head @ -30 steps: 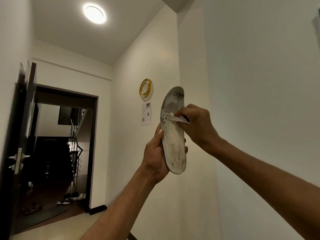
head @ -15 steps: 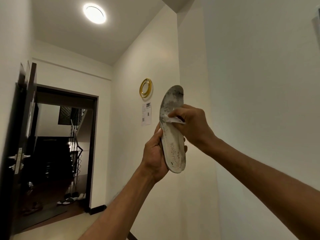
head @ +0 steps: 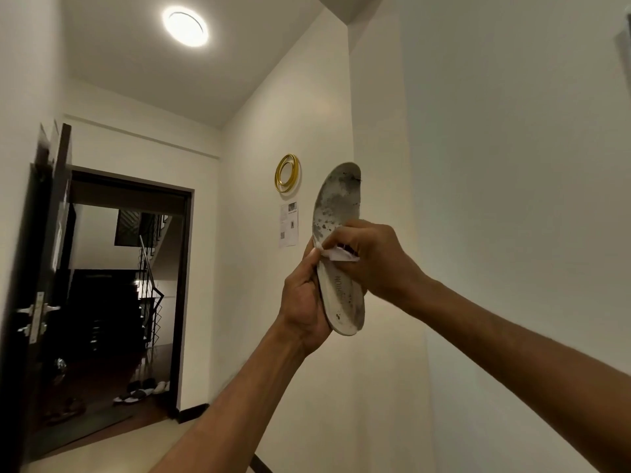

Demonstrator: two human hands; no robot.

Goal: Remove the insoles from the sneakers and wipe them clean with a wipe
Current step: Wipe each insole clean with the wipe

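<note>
Wipe [head: 341, 256] mostly buried under right grip [head: 375, 261] fingers; only crumpled white corner shows. Insole [head: 336, 199] midsection covered by right grip; lettering below it partly hidden, not fully readable. Left grip [head: 304, 302] fingers behind insole, out of sight. Both forearms cut by picture edges. Left of grips, paper notice [head: 288, 224]: print too small to read. Far down-left, footwear [head: 143, 392] dim, type unclear. Door [head: 41, 268] cut by left edge. Up-right, pale object [head: 625, 46] clipped by right edge, unidentifiable.

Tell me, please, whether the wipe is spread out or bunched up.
Bunched up: the wipe shows only as a small crumpled wad, pinched by the right hand and pressed against the insole.
</note>
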